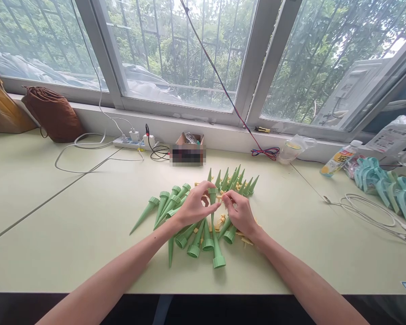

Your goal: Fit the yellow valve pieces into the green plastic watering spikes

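Observation:
Near the centre of the head view, my left hand point(191, 206) curls its thumb and fingers around a green plastic watering spike point(212, 192), cap up and point down. My right hand point(241, 211) is closed at the fingertips on a small yellow plastic valve point(219, 197), which is close beside the spike; whether they touch I cannot tell. Several capped green spikes point(145, 214) lie to the left, and others with open collars point(219, 262) lie in front. Behind my hands more green spikes point(242, 180) point upward. Small yellow pieces point(222, 220) are scattered among them, partly hidden by my right hand.
A small box point(192, 139), partly pixelated, and a power strip point(135, 142) with cables stand by the window. A brown drawstring bag point(53, 113) is at the left. At right are a bottle point(341, 159), a white cable point(368, 215) and teal plastic items point(380, 180).

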`<state>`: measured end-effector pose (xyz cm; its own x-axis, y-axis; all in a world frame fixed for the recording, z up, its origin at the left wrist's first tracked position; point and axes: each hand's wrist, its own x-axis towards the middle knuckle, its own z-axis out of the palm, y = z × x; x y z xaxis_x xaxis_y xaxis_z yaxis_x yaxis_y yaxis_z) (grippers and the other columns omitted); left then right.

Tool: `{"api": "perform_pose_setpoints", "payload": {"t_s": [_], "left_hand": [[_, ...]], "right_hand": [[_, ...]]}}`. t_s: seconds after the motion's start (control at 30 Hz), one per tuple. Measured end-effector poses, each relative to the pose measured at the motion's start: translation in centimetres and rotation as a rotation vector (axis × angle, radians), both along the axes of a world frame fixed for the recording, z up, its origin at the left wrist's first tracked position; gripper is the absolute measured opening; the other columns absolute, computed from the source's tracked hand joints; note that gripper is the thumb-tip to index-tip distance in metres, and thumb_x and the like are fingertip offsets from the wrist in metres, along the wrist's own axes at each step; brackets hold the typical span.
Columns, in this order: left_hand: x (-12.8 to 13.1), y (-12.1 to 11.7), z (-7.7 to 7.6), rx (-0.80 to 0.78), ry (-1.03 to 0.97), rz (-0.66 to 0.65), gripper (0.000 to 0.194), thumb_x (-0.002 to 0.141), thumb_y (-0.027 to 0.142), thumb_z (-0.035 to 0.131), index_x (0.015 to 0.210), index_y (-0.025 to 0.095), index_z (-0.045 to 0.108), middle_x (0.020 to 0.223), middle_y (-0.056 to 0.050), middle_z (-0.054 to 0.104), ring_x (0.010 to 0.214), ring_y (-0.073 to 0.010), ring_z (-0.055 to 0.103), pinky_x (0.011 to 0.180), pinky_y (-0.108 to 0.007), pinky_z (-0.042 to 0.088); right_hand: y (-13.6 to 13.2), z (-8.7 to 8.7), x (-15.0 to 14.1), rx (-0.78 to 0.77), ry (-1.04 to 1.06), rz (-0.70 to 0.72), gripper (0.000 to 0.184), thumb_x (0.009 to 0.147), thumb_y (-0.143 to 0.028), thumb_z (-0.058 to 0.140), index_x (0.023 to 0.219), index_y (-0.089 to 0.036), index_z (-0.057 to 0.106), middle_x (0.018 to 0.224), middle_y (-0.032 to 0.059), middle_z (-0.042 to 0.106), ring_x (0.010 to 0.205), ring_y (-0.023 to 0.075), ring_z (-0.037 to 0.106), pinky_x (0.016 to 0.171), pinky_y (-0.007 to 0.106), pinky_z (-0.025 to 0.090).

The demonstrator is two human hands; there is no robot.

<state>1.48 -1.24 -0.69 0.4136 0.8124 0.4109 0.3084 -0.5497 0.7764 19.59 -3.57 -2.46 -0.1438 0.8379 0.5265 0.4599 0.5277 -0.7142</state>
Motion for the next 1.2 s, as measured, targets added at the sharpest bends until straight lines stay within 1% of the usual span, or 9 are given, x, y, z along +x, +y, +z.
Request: {"api": "perform_pose_setpoints", "payload": {"t_s": [0.13, 0.2, 0.27, 0.4, 0.5, 0.6, 0.73, 0.93, 1.2], "left_hand": [[0.09, -0.14, 0.12, 0.022, 0.004, -0.015, 0.032, 0.082, 0.034, 0.067, 0.108, 0.019, 0.054, 0.107, -0.007, 0.058, 0.07, -0.0114, 0.059, 0.062, -0.027, 0.056], [0.11, -0.2, 0.13, 0.02, 0.0, -0.019, 0.031, 0.083, 0.033, 0.066, 0.108, 0.019, 0.054, 0.107, -0.006, 0.057, 0.067, -0.0099, 0.058, 0.061, -0.027, 0.056], [0.11, -0.22, 0.11, 0.01, -0.007, -0.019, 0.031, 0.083, 0.033, 0.066, 0.108, 0.02, 0.053, 0.107, -0.006, 0.057, 0.065, -0.0092, 0.058, 0.061, -0.027, 0.056], [0.07, -0.13, 0.06, -0.009, -0.021, 0.001, 0.03, 0.083, 0.032, 0.065, 0.107, 0.02, 0.053, 0.109, -0.006, 0.056, 0.07, -0.0107, 0.06, 0.063, -0.027, 0.057], [0.04, -0.04, 0.08, -0.016, -0.025, 0.021, 0.03, 0.084, 0.033, 0.065, 0.108, 0.02, 0.053, 0.109, -0.006, 0.055, 0.075, -0.0124, 0.06, 0.064, -0.028, 0.057], [0.03, 0.0, 0.11, -0.023, -0.027, 0.03, 0.03, 0.084, 0.033, 0.065, 0.109, 0.02, 0.053, 0.109, -0.006, 0.055, 0.074, -0.0121, 0.06, 0.063, -0.027, 0.057], [0.09, -0.05, 0.07, -0.024, -0.023, 0.025, 0.03, 0.083, 0.033, 0.065, 0.108, 0.02, 0.054, 0.109, -0.006, 0.055, 0.075, -0.012, 0.06, 0.063, -0.027, 0.057], [0.14, -0.12, -0.02, 0.007, -0.003, 0.024, 0.03, 0.083, 0.031, 0.065, 0.108, 0.02, 0.053, 0.109, -0.006, 0.056, 0.075, -0.0126, 0.062, 0.064, -0.027, 0.058], [0.12, -0.25, 0.08, 0.031, 0.006, -0.006, 0.028, 0.084, 0.028, 0.064, 0.109, 0.02, 0.053, 0.112, -0.007, 0.055, 0.074, -0.0119, 0.062, 0.064, -0.028, 0.058]], "right_hand": [[0.15, -0.23, 0.04, 0.006, -0.005, 0.002, 0.036, 0.102, -0.036, 0.04, 0.07, -0.021, 0.045, 0.061, -0.0032, 0.046, 0.055, 0.0121, 0.04, 0.054, 0.026, 0.033], [0.21, -0.35, 0.06, 0.004, 0.004, 0.009, 0.038, 0.102, -0.036, 0.04, 0.068, -0.021, 0.042, 0.061, -0.0036, 0.045, 0.054, 0.0117, 0.038, 0.053, 0.026, 0.032], [0.2, -0.37, 0.06, -0.003, 0.012, 0.008, 0.038, 0.102, -0.036, 0.04, 0.068, -0.021, 0.043, 0.061, -0.0035, 0.045, 0.054, 0.0116, 0.039, 0.053, 0.026, 0.032], [0.01, -0.04, -0.01, -0.01, 0.023, -0.001, 0.033, 0.102, -0.037, 0.042, 0.076, -0.02, 0.054, 0.067, -0.0011, 0.055, 0.06, 0.0132, 0.049, 0.059, 0.026, 0.04], [-0.11, 0.25, -0.08, 0.006, 0.055, 0.009, 0.022, 0.1, -0.035, 0.046, 0.093, -0.02, 0.06, 0.083, 0.003, 0.065, 0.073, 0.0161, 0.059, 0.068, 0.028, 0.048], [-0.08, 0.27, -0.11, 0.025, 0.073, 0.03, 0.015, 0.097, -0.032, 0.052, 0.102, -0.02, 0.06, 0.094, 0.0054, 0.067, 0.081, 0.0178, 0.063, 0.075, 0.031, 0.052], [0.08, 0.02, -0.07, 0.02, 0.068, 0.035, 0.012, 0.097, -0.029, 0.052, 0.097, -0.02, 0.06, 0.088, 0.0042, 0.067, 0.079, 0.0172, 0.063, 0.075, 0.031, 0.053], [0.05, 0.04, -0.03, 0.003, 0.063, 0.021, 0.015, 0.097, -0.032, 0.05, 0.092, -0.02, 0.058, 0.083, 0.0035, 0.065, 0.075, 0.0177, 0.061, 0.071, 0.031, 0.051], [-0.08, 0.23, 0.09, 0.002, 0.008, 0.011, 0.024, 0.099, -0.034, 0.046, 0.082, -0.02, 0.055, 0.072, 0.0003, 0.058, 0.065, 0.0151, 0.052, 0.062, 0.027, 0.044]]}}
